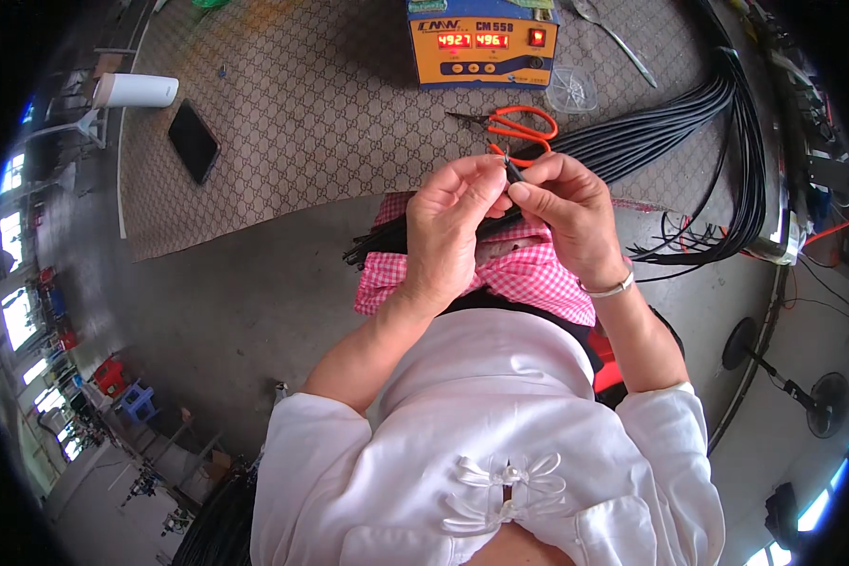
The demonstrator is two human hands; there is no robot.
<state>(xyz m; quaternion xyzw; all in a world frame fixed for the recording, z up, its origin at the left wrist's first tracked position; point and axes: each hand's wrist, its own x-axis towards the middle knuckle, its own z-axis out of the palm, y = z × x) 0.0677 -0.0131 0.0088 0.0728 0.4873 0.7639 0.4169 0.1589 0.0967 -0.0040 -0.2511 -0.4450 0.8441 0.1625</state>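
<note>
Pinching 1 black cable end [511, 172] between them, the left hand [455, 222] and right hand [566, 215] are both clamped on it, just above a pink checked cloth [528, 274]. Beyond the grip lie orange scissors [519, 127]; the big cable bundle [670, 132] to the right suggests most remain unworked.

workshop — wire-assembly bench | orange digital bench unit [482, 42] | black cable bundles [670, 132] — scissors [514, 127]
</note>
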